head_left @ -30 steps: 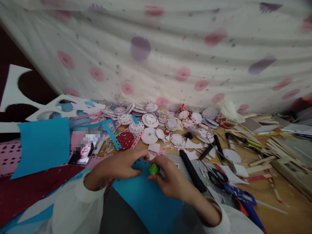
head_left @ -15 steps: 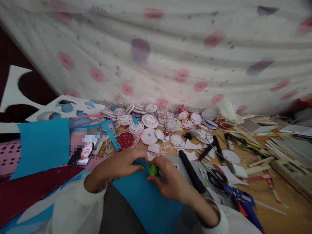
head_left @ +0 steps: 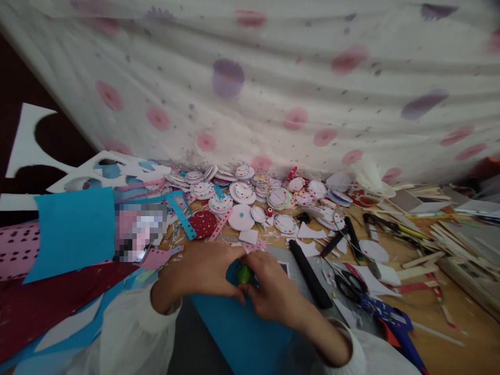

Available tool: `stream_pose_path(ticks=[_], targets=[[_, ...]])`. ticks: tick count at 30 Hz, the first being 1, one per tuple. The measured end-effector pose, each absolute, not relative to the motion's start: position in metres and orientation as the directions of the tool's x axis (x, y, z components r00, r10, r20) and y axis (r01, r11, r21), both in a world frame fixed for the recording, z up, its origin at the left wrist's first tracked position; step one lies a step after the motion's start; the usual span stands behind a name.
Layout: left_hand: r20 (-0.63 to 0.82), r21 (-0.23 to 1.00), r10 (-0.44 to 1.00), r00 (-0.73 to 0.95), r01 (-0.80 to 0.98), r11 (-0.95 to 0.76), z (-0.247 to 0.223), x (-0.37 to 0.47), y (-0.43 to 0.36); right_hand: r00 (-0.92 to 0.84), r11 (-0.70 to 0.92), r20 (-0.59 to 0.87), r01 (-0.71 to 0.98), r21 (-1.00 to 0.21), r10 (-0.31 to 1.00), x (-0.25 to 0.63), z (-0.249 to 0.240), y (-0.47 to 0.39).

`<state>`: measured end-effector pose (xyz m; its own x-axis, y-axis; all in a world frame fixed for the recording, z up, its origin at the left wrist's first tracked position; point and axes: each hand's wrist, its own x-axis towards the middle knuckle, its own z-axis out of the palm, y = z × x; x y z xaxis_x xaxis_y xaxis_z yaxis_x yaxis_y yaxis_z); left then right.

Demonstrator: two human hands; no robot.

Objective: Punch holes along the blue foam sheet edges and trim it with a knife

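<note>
My right hand is closed around a small green craft punch, which sits at the far edge of a blue sheet. My left hand is curled over the same edge, gripping the sheet beside the punch, its fingertips close to those of my right hand. Part of the punch and the sheet's far edge are hidden behind my fingers. The sheet slopes down toward me from both hands. Beyond them lie narrow blue strips with punched holes and a dark red dotted disc.
Layered white discs with coloured dots crowd the table's back. A phone lies left, beside another blue sheet. On the right are a black rod, black-handled scissors, a blue glue gun and wooden sticks.
My left hand has shifted right along the sheet's edge, closer to the punch and my right hand. My right hand stays on the punch. The view has moved slightly.
</note>
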<state>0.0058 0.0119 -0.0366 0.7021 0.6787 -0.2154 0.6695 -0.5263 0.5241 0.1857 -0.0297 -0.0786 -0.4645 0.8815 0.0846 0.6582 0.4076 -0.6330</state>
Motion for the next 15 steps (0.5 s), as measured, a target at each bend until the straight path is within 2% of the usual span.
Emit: stream_pose_path(ticks=[3,7,15], targets=[[-0.201,0.441,0.646,0.736,0.657,-0.612,-0.038,0.009,0.015,-0.460,0.403,0.080,0.665,-0.629,0.884,0.186,-0.081,-0.031],[-0.190,0.415,0.624,0.758,0.638,-0.649,-0.038,0.009,0.016,-0.448,0.396,0.083,0.670,-0.629,0.890,0.185,-0.084,-0.032],[-0.179,0.492,0.668,0.722,0.654,-0.575,-0.045,0.009,0.019,-0.426,0.395,0.118,0.654,-0.645,0.897,0.189,-0.090,-0.023]])
